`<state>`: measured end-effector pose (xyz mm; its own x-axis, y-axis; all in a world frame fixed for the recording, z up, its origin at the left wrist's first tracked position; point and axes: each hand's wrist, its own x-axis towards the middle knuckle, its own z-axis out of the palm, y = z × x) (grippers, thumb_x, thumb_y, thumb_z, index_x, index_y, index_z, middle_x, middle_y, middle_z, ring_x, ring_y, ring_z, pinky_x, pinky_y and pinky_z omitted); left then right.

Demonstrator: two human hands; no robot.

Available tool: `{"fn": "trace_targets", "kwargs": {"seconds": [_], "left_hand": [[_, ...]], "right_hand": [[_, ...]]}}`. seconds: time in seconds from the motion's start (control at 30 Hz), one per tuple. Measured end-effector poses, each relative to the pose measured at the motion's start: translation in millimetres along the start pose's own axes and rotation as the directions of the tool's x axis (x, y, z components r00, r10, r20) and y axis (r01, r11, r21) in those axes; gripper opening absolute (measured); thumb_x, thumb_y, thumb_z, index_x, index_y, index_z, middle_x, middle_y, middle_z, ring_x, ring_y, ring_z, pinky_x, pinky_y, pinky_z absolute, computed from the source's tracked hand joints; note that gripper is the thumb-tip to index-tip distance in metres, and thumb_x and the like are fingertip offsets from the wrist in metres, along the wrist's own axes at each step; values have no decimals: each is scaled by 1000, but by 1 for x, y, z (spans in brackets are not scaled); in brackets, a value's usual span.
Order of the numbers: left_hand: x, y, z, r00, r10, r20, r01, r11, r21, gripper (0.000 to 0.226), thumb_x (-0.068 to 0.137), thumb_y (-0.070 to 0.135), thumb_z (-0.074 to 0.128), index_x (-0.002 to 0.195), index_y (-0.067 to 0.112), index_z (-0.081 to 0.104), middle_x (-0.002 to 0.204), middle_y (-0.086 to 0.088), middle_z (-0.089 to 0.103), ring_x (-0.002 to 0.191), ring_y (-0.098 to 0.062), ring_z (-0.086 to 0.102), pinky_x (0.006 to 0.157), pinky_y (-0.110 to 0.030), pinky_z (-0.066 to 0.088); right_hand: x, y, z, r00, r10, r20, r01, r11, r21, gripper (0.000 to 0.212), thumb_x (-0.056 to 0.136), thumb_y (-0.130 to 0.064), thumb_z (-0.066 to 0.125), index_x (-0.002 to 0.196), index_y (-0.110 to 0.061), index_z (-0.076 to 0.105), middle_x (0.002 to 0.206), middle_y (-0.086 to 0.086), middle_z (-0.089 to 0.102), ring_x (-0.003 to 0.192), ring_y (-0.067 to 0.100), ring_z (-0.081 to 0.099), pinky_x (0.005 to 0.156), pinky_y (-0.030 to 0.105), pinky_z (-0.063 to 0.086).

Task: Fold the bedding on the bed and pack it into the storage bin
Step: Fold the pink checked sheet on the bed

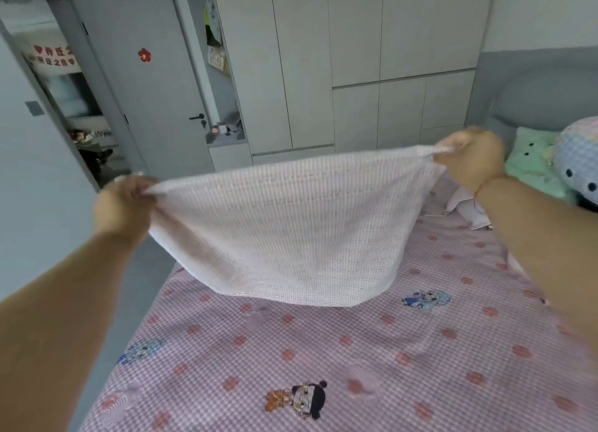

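Blanket (291, 224) is held stretched between left hand (124, 205) and right hand (469, 160), each pinching a corner; folding judged barely begun; sheet (323, 350) below unfolded; bin unseen.

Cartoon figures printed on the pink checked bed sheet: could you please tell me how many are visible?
3: one dark-haired figure near the bottom centre, one blue figure by the left edge, one blue figure right of centre. The held-up cloth may hide others.
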<state>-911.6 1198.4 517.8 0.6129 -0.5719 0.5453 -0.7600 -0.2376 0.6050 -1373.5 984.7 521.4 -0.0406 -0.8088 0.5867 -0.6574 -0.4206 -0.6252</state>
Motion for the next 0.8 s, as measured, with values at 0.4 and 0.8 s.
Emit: {"fn": "trace_targets", "kwargs": {"seconds": [0.4, 0.8], "left_hand": [[-182, -83, 9, 894, -177, 411, 125, 981, 150, 24, 80, 2, 71, 97, 19, 75, 86, -3, 70, 81, -19, 59, 73, -27, 40], [-269, -114, -41, 691, -86, 717, -311, 861, 402, 17, 74, 23, 79, 81, 31, 66, 95, 12, 62, 101, -16, 50, 107, -35, 32]], "right_hand": [[-134, 78, -2, 642, 181, 745, 102, 943, -317, 29, 70, -7, 80, 56, -25, 62, 62, -12, 57, 60, 2, 51, 46, 6, 35], [-250, 79, -62, 457, 313, 833, 219, 868, -446, 28, 61, -15, 85, 57, -19, 58, 90, -11, 64, 88, 14, 59, 70, 23, 45]]}}
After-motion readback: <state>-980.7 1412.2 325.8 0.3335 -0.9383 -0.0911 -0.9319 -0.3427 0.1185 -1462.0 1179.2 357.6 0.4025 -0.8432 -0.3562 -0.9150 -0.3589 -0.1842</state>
